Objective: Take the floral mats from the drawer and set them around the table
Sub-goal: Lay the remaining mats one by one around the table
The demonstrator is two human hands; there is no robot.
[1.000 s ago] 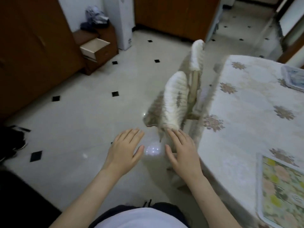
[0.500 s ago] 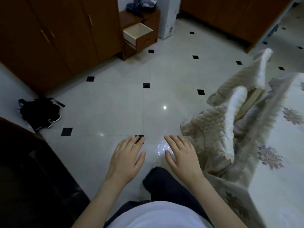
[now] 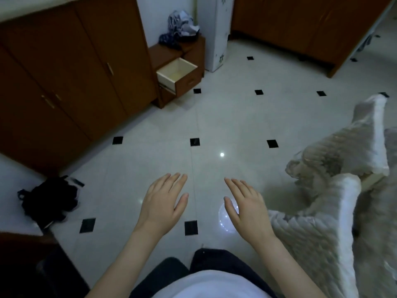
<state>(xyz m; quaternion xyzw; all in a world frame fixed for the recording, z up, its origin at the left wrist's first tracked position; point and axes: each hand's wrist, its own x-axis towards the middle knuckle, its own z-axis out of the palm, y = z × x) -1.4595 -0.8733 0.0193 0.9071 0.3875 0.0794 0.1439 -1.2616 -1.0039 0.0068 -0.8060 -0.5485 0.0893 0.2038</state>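
The drawer (image 3: 177,74) of a small brown cabinet stands pulled out at the far side of the tiled floor; its pale inside looks bare from here, and no floral mat shows in view. My left hand (image 3: 164,203) and my right hand (image 3: 245,208) hover palm down over the floor in front of me, fingers spread, holding nothing. Both are far from the drawer. The table is out of view to the right.
Two chairs with quilted cream covers (image 3: 335,211) stand at the right. Tall brown cupboards (image 3: 64,78) line the left wall. A black bag (image 3: 50,198) lies on the floor at left. Crumpled clothes (image 3: 179,29) sit on the small cabinet. Open tiled floor leads to the drawer.
My view has turned left, away from the table and its mat; the table has left the frame and the open drawer is now nearer the centre. Both hands stay empty.
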